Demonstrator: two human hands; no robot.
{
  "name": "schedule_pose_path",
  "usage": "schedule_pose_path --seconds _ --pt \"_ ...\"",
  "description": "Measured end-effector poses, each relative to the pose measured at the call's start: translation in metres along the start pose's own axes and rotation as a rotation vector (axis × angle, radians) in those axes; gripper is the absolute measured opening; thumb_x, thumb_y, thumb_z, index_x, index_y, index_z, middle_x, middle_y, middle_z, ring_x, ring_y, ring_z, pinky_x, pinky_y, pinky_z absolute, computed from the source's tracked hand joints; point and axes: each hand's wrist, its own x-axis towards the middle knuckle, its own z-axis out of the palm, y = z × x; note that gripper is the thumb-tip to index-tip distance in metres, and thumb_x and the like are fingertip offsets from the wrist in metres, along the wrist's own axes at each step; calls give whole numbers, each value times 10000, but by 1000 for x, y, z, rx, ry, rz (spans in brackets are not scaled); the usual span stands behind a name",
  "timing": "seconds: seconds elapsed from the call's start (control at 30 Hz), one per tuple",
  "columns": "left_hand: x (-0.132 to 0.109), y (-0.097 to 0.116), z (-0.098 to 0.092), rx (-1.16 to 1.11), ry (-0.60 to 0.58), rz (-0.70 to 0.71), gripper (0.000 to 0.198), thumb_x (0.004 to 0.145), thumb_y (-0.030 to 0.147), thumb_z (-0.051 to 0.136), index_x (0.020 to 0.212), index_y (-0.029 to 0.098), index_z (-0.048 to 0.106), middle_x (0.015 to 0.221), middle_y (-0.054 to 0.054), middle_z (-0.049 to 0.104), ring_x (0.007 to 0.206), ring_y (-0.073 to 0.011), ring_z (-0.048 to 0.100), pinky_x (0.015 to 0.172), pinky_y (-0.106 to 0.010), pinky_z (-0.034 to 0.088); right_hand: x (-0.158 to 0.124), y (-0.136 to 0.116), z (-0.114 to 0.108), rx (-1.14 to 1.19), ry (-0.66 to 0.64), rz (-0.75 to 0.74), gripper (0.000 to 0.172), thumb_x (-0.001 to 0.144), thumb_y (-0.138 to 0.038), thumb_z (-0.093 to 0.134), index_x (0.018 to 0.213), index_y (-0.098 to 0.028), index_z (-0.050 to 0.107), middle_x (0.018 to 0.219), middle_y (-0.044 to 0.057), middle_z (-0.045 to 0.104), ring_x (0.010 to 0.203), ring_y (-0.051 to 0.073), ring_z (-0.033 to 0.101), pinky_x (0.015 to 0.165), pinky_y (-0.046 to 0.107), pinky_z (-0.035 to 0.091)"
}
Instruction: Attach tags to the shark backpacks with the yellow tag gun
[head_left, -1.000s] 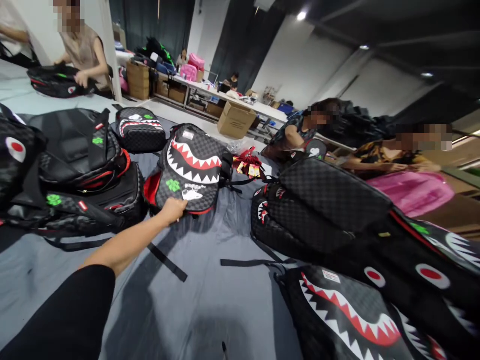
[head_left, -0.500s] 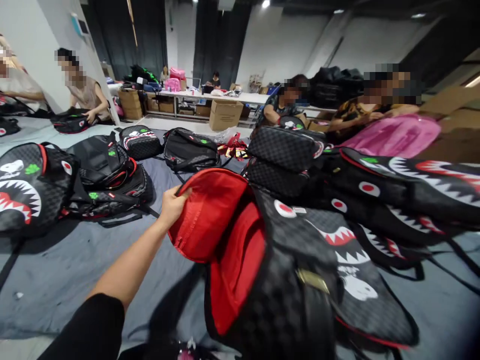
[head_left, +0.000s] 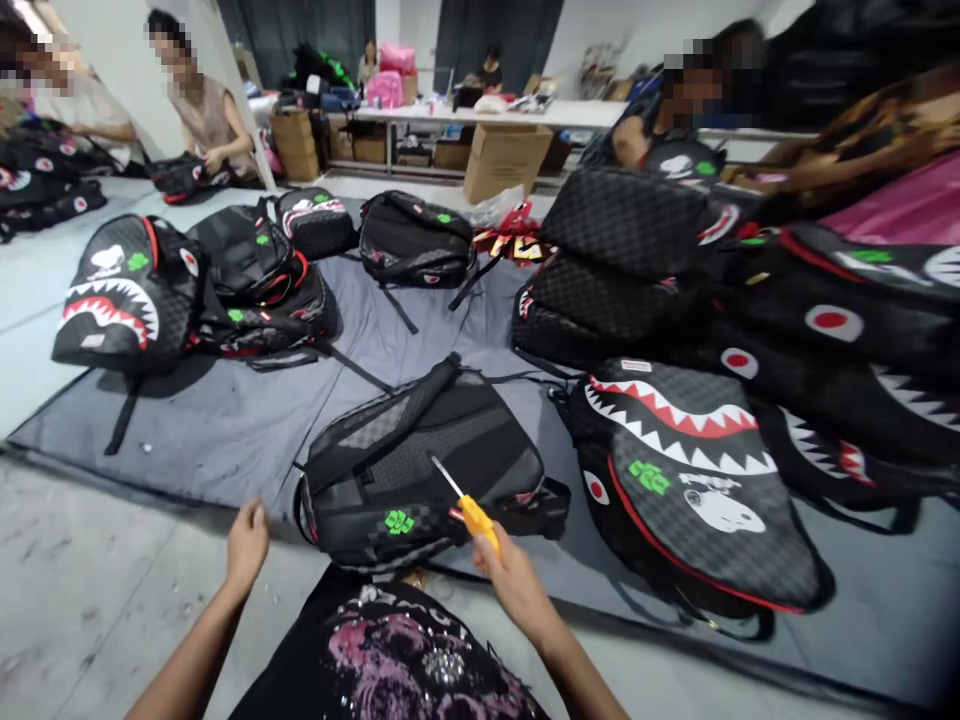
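Observation:
A black backpack [head_left: 427,460] lies on the grey cloth in front of me, its straps and back panel facing up and a green patch on its near side. My right hand [head_left: 506,570] is closed around the yellow handle of a thin-shafted tool [head_left: 478,520], whose metal tip points at the back panel. To the left of the bag, near the cloth's edge, my left hand [head_left: 247,545] hangs with its fingers curled together; whether it holds anything small is hidden. A shark-mouth backpack [head_left: 694,480] rests on the right, front side up.
Stacked backpacks [head_left: 615,260] stand at the right and more bags [head_left: 255,270] at the left. Behind them are a crumpled red item [head_left: 512,240], a cardboard box [head_left: 506,160] and a long table [head_left: 585,113]. Several people sit around the work area.
The open bag with red lining is no longer held; a closed backpack lies back panel up before me. My left hand has moved down and left. My right hand now shows, with the yellow tool.

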Motion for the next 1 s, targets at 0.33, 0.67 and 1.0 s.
schedule_pose_path --seconds 0.33,0.67,1.0 --pt "55 142 70 420 -175 704 769 860 508 605 1518 217 335 1526 -215 374 1300 -371 461 1021 -515 403 62 -8 -2 -200 243 116 473 933 -608 251 935 -227 530 656 36 634 639 235 649 646 363 497" --pt "52 136 58 9 -265 656 490 946 451 497 1388 239 521 1348 -76 566 1232 -233 503 1057 -394 435 128 -102 -85 -235 157 184 451 955 -584 329 1059 -204 548 649 44 665 563 206 664 569 301 515" --pt "31 153 79 487 -303 625 601 926 448 508 1498 362 344 1475 -158 381 1139 -340 463 842 -448 449 127 -153 -80 -515 -113 237 479 950 -607 342 774 -212 546 488 22 591 399 179 572 449 272 422"
